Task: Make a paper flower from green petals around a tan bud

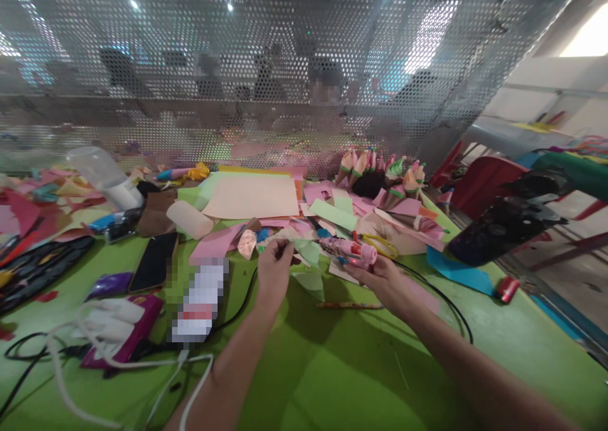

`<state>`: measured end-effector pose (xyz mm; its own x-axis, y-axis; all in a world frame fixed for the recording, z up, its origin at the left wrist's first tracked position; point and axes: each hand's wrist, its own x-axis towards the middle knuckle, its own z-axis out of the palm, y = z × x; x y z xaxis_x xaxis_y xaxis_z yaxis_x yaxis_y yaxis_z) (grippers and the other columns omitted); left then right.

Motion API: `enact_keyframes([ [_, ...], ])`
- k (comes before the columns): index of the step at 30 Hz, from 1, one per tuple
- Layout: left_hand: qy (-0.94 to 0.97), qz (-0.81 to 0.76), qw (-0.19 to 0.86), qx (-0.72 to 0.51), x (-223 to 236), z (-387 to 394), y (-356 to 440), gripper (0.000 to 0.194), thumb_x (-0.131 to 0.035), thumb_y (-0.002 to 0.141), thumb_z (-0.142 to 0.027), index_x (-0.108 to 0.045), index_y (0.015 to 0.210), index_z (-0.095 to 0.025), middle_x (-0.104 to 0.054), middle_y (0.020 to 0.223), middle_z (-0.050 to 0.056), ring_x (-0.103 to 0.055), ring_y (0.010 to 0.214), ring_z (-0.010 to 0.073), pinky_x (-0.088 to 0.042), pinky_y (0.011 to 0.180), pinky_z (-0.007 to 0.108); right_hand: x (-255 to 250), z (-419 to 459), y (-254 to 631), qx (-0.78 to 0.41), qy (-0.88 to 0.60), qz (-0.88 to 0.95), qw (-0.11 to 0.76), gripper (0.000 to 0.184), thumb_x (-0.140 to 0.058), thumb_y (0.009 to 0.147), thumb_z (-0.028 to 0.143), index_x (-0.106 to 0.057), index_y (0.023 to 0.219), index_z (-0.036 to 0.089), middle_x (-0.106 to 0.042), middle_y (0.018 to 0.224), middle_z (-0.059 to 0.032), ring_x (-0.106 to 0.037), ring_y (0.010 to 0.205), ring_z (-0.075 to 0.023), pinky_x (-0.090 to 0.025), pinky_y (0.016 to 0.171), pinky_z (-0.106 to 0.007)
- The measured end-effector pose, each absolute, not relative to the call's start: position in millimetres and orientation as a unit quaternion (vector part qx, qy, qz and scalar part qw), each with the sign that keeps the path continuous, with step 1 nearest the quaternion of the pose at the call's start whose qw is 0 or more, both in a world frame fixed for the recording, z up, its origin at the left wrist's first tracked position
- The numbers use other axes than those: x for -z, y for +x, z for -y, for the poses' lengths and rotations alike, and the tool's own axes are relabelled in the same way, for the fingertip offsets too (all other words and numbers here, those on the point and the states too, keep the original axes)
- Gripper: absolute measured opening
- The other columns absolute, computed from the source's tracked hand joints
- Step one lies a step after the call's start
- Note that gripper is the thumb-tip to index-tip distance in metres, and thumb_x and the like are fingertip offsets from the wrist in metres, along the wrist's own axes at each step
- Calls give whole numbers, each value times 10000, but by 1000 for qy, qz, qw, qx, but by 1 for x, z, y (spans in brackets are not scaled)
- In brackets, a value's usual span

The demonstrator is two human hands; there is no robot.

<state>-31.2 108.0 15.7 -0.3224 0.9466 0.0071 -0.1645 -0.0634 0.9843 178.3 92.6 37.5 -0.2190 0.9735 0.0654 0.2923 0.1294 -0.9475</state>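
The pink glue gun (pixel 363 253) is above the middle of the green counter (pixel 351 367), grasped in the fingers of the right hand (pixel 377 276). To its left, the left hand (pixel 275 266) has its fingers pinched on a pale green paper piece (pixel 308 251). A pencil (pixel 349 305) lies on the near side, yellow-handled scissors (pixel 387 246) just beyond the gun. Farther off are a peach sheet (pixel 254 196) and, to the right, paper cones (pixel 356 165).

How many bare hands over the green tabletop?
2: left hand at the pale-green paper, right hand holding the pink tool. None seem hidden.
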Motion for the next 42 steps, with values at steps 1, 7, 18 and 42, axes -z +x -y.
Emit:
enact_keyframes([
  [1, 372, -518, 444, -630, -15, -109, -32, 265, -726, 677, -392, -615, 729, -157, -598, 651, -38, -590, 546, 90, -528, 555, 220, -37, -93, 179, -439, -494, 643, 386, 376, -673, 789, 481, -713, 980, 160, -715, 930, -66, -617, 828, -234, -486, 706, -316],
  [7, 363, -516, 439, -640, -13, -110, -33, 246, -721, 688, -378, -618, 732, -158, -597, 657, -38, -588, 547, 86, -531, 562, 221, -36, -95, 180, -425, -513, 636, 390, 435, -673, 769, 547, -708, 992, 175, -631, 715, -27, -537, 685, -194, -410, 569, -277],
  [18, 351, -513, 439, -649, -16, -112, -34, 267, -724, 654, -394, -613, 710, -158, -600, 641, -35, -581, 541, 89, -535, 550, 225, -40, -99, 182, -428, -516, 610, 423, 444, -725, 707, 573, -702, 892, 170, -560, 596, 7, -488, 579, -158, -378, 506, -269],
  [42, 368, -524, 429, -637, -25, -115, -28, 297, -761, 551, -377, -608, 693, -166, -601, 614, -48, -606, 542, 104, -550, 534, 233, -29, -26, 311, -366, -718, 513, 294, 537, -652, 649, 732, -505, 678, 217, -509, 497, 40, -471, 458, -132, -314, 465, -260],
])
